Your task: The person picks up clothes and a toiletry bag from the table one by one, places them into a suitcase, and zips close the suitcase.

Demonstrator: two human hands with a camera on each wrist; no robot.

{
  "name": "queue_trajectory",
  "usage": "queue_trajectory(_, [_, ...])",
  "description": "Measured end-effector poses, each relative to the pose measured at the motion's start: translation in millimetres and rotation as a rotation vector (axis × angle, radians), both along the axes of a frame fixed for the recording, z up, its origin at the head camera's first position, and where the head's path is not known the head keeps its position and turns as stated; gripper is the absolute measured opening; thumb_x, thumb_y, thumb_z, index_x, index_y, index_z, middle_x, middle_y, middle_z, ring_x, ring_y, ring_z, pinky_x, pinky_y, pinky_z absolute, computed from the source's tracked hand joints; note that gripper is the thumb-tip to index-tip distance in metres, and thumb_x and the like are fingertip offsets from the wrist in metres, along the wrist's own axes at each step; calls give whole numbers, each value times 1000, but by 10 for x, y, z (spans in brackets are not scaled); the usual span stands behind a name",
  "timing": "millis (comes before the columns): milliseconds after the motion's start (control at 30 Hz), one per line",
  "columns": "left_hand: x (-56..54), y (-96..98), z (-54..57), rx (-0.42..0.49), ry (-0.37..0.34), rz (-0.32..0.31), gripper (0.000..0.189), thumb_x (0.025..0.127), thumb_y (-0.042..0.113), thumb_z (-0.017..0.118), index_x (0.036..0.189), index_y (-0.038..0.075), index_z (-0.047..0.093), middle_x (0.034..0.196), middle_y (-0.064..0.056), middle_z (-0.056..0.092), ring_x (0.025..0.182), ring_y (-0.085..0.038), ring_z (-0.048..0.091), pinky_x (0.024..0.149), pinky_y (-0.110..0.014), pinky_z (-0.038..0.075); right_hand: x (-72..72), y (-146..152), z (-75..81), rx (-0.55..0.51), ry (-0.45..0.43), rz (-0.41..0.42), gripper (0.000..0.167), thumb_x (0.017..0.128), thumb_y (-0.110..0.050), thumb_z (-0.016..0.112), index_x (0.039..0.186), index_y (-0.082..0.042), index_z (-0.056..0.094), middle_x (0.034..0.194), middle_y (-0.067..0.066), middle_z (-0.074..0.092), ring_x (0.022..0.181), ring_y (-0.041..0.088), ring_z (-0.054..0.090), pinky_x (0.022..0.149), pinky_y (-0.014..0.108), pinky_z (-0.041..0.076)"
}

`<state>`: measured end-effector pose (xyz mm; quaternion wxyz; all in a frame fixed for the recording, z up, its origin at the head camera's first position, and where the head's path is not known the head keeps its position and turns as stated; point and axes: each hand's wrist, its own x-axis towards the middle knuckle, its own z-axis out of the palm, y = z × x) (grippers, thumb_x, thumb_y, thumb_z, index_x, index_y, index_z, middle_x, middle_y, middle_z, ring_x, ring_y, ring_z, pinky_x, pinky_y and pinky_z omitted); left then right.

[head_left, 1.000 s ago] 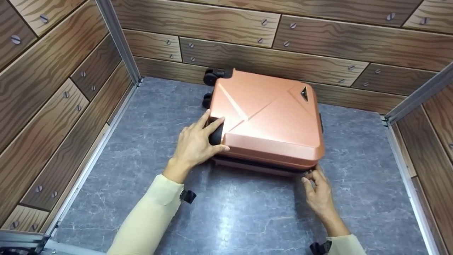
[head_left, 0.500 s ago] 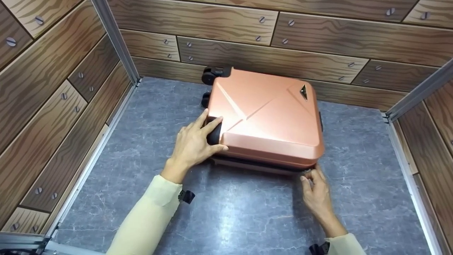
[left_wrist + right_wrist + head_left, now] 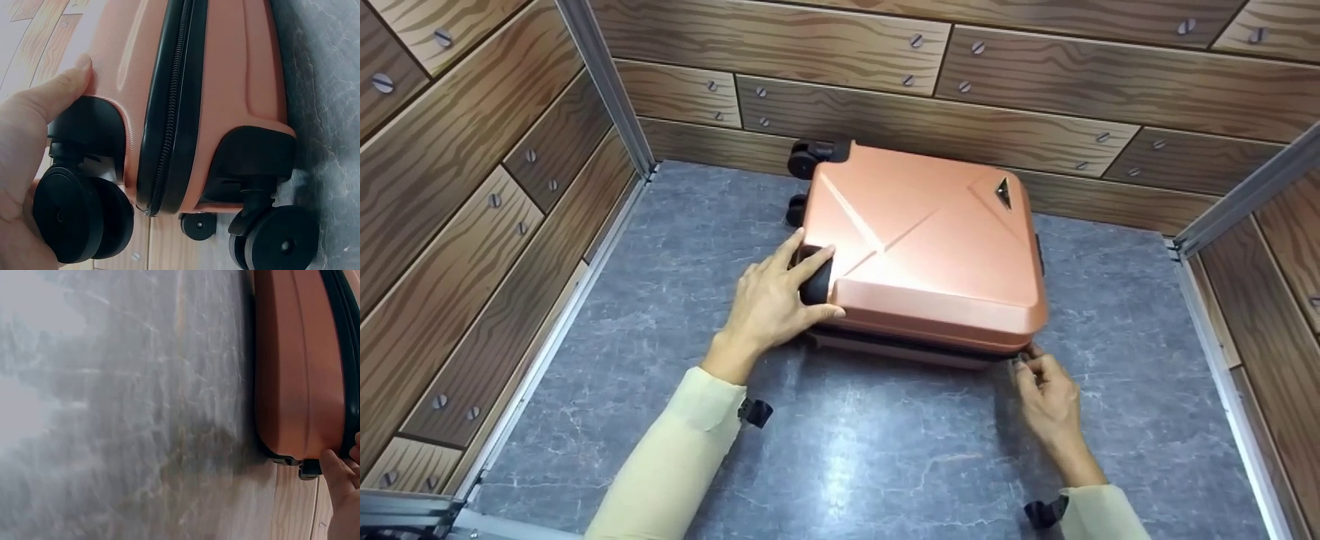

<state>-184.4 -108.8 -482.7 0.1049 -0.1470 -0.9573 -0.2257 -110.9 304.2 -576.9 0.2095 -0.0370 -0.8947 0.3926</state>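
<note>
A rose-gold hard-shell suitcase [image 3: 937, 232] lies flat on the floor, its black wheels [image 3: 808, 159] facing left. My left hand [image 3: 772, 304] grips the near left corner, thumb on the shell and fingers around the black wheel mount [image 3: 816, 279]. In the left wrist view, a closed stretch of black zipper [image 3: 171, 107] runs between the two shell halves. My right hand [image 3: 1048, 394] is at the near right corner, pinching a small zipper pull [image 3: 1021, 359] that its fingers mostly cover. The right wrist view shows those fingertips against the zipper band [image 3: 350, 354].
The grey marbled floor [image 3: 660, 300] extends around the suitcase. Wood-patterned walls [image 3: 840, 97] stand at the back, left and right, joined by metal corner posts [image 3: 611, 82]. The back wall is close behind the suitcase.
My right hand has shifted a little to the right around the near right corner, turning slightly. The left hand and the suitcase stay nearly in place.
</note>
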Motion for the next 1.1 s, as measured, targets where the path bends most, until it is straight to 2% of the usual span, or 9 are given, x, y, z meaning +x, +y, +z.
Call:
queue_trajectory(67, [7,-2,-3,3,1,1,93,77,75,79,158,48,44,173,-6,31,138,-49,54,115,-66,40,-16,15,9,-14,-25,2,13,96,-4,65,84,0,67,130,24,72,92,-3,63,74,3,41])
queue_trajectory(133, [8,2,-4,6,3,4,92,77,75,79,158,48,45,173,-6,32,139,-48,54,114,-65,41,-29,22,14,5,-41,6,12,96,-5,65,85,0,68,128,25,72,88,-4,60,73,4,40])
queue_trajectory(233, [6,12,-5,2,7,7,91,77,75,79,157,48,45,172,-6,33,139,-46,55,112,-63,43,-40,23,14,56,-52,10,10,96,-5,65,90,1,71,129,25,72,90,12,66,75,9,40])
queue_trajectory(467, [17,26,7,-7,13,20,92,77,75,79,158,47,46,172,-7,33,137,-46,56,112,-63,44,-64,20,17,61,-1,125,11,95,-1,63,85,0,64,138,31,62,126,50,60,100,50,46])
queue_trajectory(667, [29,26,23,-28,9,24,93,77,76,77,159,47,43,173,-6,32,137,-47,56,111,-63,44,-36,38,18,43,103,211,20,89,10,66,77,-3,59,130,27,68,112,35,65,92,9,41])
queue_trajectory(767, [38,25,35,-32,5,30,93,78,76,77,159,46,43,173,-6,31,137,-46,56,112,-63,44,-26,26,18,51,138,258,21,88,12,67,77,-4,59,132,31,66,116,39,64,100,6,38])
queue_trajectory(933, [49,25,38,-28,-2,27,93,78,75,77,159,45,44,174,-7,30,138,-46,55,114,-65,41,15,-97,-21,55,121,316,17,90,9,69,84,-4,61,152,44,43,140,65,41,123,50,34])
queue_trajectory(1033, [43,36,26,-25,4,25,93,78,74,78,159,44,45,173,-8,31,138,-46,55,114,-65,41,46,-187,-37,41,89,255,16,92,7,69,84,-4,60,158,45,33,141,67,38,112,72,38])
queue_trajectory(1100, [39,47,17,-22,6,22,93,78,74,78,159,43,46,173,-9,32,138,-47,55,113,-65,42,71,-232,-38,22,59,184,14,93,5,69,84,-3,61,159,44,33,139,66,42,104,72,45])
